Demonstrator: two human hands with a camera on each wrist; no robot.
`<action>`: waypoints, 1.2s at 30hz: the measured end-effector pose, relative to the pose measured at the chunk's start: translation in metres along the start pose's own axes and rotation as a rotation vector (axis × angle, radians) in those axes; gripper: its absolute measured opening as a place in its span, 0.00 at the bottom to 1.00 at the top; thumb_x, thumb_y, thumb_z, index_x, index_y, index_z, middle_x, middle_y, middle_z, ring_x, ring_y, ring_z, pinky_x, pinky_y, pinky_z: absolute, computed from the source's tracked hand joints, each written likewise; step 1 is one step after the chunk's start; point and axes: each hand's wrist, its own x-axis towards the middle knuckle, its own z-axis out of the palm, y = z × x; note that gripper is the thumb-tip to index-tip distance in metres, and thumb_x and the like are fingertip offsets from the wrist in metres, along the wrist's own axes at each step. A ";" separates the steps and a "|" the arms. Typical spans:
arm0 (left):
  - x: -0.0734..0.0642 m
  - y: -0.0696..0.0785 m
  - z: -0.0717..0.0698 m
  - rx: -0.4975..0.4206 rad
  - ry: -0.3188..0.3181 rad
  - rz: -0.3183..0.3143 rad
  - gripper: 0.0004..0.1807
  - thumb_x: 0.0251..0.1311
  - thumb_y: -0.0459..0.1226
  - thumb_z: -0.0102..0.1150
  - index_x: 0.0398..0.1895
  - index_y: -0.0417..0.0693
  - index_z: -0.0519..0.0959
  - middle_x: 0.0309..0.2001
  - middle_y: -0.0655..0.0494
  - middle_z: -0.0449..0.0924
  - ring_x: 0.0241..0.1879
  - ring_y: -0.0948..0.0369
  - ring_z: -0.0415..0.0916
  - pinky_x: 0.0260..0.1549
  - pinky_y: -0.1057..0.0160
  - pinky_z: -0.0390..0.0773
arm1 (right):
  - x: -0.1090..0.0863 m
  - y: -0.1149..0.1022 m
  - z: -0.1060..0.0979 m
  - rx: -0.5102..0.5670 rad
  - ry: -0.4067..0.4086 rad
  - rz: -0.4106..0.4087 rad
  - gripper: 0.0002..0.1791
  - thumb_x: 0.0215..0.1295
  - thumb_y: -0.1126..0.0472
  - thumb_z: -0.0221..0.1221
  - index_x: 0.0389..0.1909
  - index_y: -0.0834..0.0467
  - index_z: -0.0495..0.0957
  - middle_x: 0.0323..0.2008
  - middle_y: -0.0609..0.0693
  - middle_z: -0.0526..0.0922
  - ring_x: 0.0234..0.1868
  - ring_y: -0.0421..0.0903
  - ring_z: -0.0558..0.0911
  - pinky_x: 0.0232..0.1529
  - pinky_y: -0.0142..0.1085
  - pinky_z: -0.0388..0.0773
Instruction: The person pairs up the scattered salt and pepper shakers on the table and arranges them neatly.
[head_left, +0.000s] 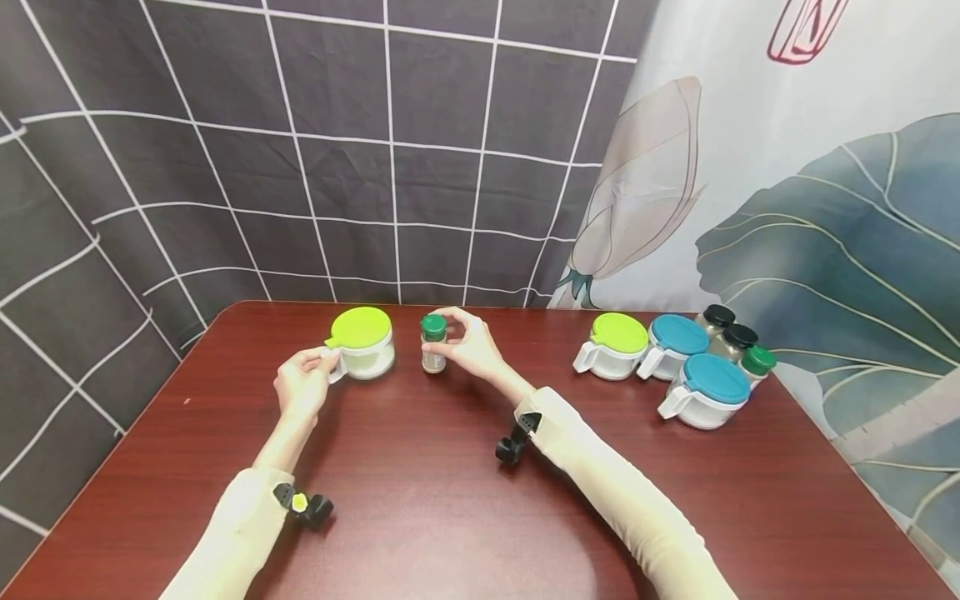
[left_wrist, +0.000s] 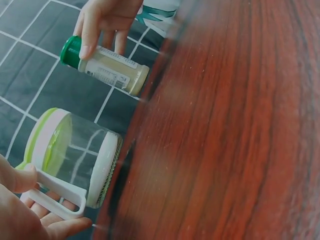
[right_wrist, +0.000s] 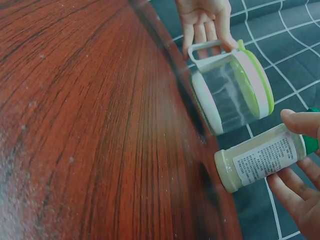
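Observation:
At the back left of the table, a seasoning jar (head_left: pixel 367 360) with a lime-green lid and a white handle stands upright. My left hand (head_left: pixel 302 385) holds it by the handle (left_wrist: pixel 57 192), thumb on the near side and fingers behind. White contents cover the jar's bottom in the right wrist view. Just to its right is a spice bottle (head_left: pixel 433 361) with a green cap, upright and labelled, with pale powder inside. My right hand (head_left: pixel 472 346) pinches this bottle near its cap, thumb on one side and fingers on the other. A small gap separates jar and bottle.
On the right of the brown table (head_left: pixel 420 500) stand another lime-lidded jar (head_left: pixel 617 342), two blue-lidded jars (head_left: pixel 708 392), two black-capped bottles (head_left: pixel 731 340) and another green-capped bottle (head_left: pixel 757 362). A dark gridded cloth (head_left: pixel 337 183) hangs behind the table's back edge.

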 end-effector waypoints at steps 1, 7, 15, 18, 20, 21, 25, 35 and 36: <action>0.000 0.000 0.000 0.000 0.001 -0.001 0.14 0.60 0.38 0.62 0.44 0.37 0.82 0.45 0.38 0.84 0.24 0.79 0.71 0.26 0.81 0.69 | 0.000 0.000 0.001 0.001 0.001 0.000 0.26 0.48 0.68 0.71 0.51 0.62 0.77 0.45 0.59 0.84 0.43 0.51 0.86 0.45 0.36 0.83; 0.003 -0.001 0.002 -0.001 0.001 -0.002 0.15 0.60 0.38 0.62 0.45 0.37 0.82 0.46 0.37 0.83 0.23 0.82 0.69 0.26 0.81 0.69 | 0.004 -0.001 0.006 -0.003 -0.007 -0.016 0.26 0.48 0.68 0.72 0.50 0.61 0.78 0.44 0.59 0.84 0.43 0.54 0.86 0.42 0.35 0.83; 0.005 -0.004 0.005 -0.003 0.004 -0.003 0.15 0.60 0.38 0.61 0.45 0.37 0.81 0.48 0.36 0.82 0.24 0.83 0.68 0.27 0.83 0.68 | 0.009 -0.003 0.014 0.004 -0.012 -0.028 0.25 0.48 0.67 0.71 0.50 0.60 0.78 0.44 0.59 0.85 0.43 0.53 0.86 0.42 0.33 0.83; 0.005 -0.006 0.007 0.002 -0.001 -0.006 0.15 0.60 0.38 0.61 0.45 0.37 0.81 0.48 0.36 0.82 0.26 0.81 0.68 0.27 0.83 0.68 | 0.010 -0.003 0.017 -0.022 -0.014 -0.030 0.24 0.49 0.66 0.71 0.50 0.59 0.78 0.43 0.57 0.86 0.42 0.52 0.86 0.40 0.32 0.82; 0.004 -0.007 0.007 0.012 0.001 -0.007 0.15 0.60 0.39 0.61 0.45 0.37 0.82 0.47 0.36 0.82 0.28 0.77 0.71 0.27 0.82 0.68 | 0.009 -0.002 0.019 -0.039 -0.018 -0.024 0.24 0.49 0.65 0.72 0.50 0.59 0.78 0.43 0.57 0.86 0.42 0.51 0.86 0.40 0.31 0.81; 0.004 -0.008 0.007 0.018 0.000 -0.008 0.15 0.60 0.39 0.61 0.45 0.37 0.82 0.47 0.36 0.83 0.29 0.74 0.73 0.27 0.82 0.68 | 0.009 -0.002 0.019 -0.043 -0.021 -0.019 0.24 0.49 0.65 0.72 0.50 0.59 0.78 0.44 0.56 0.86 0.43 0.50 0.86 0.40 0.30 0.81; 0.002 -0.009 0.007 0.039 -0.006 -0.016 0.16 0.60 0.40 0.62 0.46 0.38 0.82 0.48 0.38 0.83 0.39 0.60 0.80 0.28 0.81 0.68 | 0.008 -0.003 0.022 -0.041 -0.027 -0.008 0.25 0.49 0.65 0.71 0.51 0.59 0.78 0.45 0.57 0.85 0.43 0.50 0.86 0.42 0.32 0.82; 0.004 -0.012 0.004 0.054 -0.051 0.032 0.15 0.61 0.39 0.61 0.46 0.37 0.80 0.48 0.37 0.82 0.39 0.61 0.80 0.28 0.83 0.67 | 0.008 -0.003 0.026 -0.032 -0.044 -0.022 0.25 0.49 0.68 0.71 0.51 0.62 0.77 0.45 0.58 0.85 0.44 0.52 0.86 0.45 0.33 0.82; 0.005 -0.012 0.004 0.058 -0.056 0.040 0.15 0.61 0.38 0.61 0.46 0.37 0.80 0.47 0.37 0.83 0.38 0.63 0.79 0.27 0.84 0.67 | 0.008 -0.003 0.027 -0.032 -0.054 -0.028 0.25 0.49 0.68 0.71 0.51 0.62 0.77 0.45 0.59 0.85 0.44 0.52 0.86 0.45 0.32 0.82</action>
